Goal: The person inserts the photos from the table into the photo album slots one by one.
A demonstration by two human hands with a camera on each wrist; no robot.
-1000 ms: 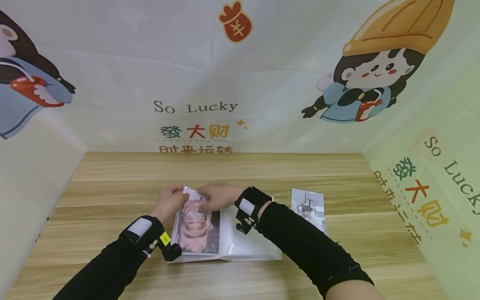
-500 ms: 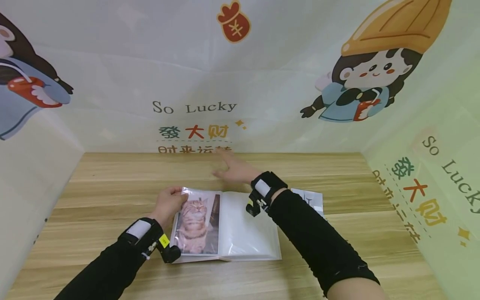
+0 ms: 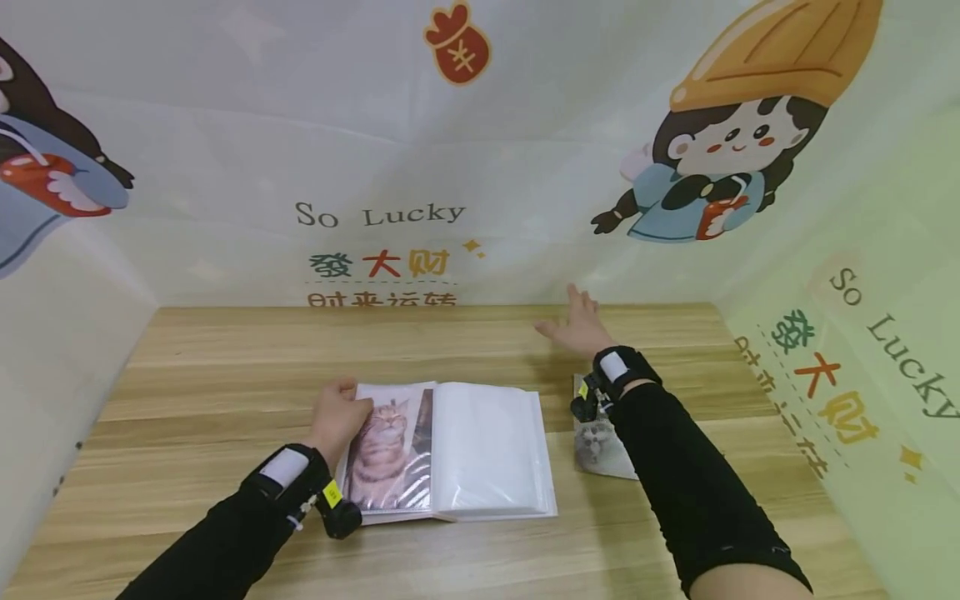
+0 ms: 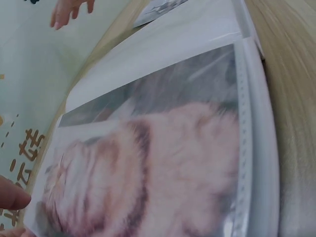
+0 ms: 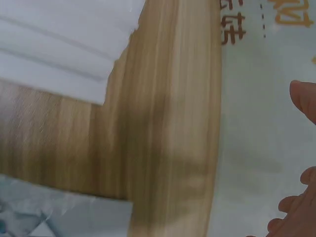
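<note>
An open photo album point(image 3: 487, 450) lies on the table in the head view. Its left page shows a cat photo point(image 3: 382, 462) under a shiny clear sleeve, and the right page is blank white. My left hand point(image 3: 337, 419) grips the album's upper left edge, thumb on the page. The left wrist view shows the cat photo point(image 4: 182, 163) close up, the fingertips point(image 4: 12, 195) at its corner. My right hand point(image 3: 581, 325) is raised to the album's right with fingers spread, holding nothing. Below it lies a loose photo point(image 3: 596, 450), partly hidden by the right wrist camera and sleeve.
The wood-grain table point(image 3: 247, 350) ends at a printed cloth backdrop point(image 3: 525, 183) behind and on both sides. In the right wrist view, the album point(image 5: 59, 44) and the loose photo point(image 5: 84, 215) lie apart on the wood.
My right hand has left the cat photo's top and swung right, over toward the loose photo. The left hand stays at the album's edge. The sleeve now lies over the cat photo.
</note>
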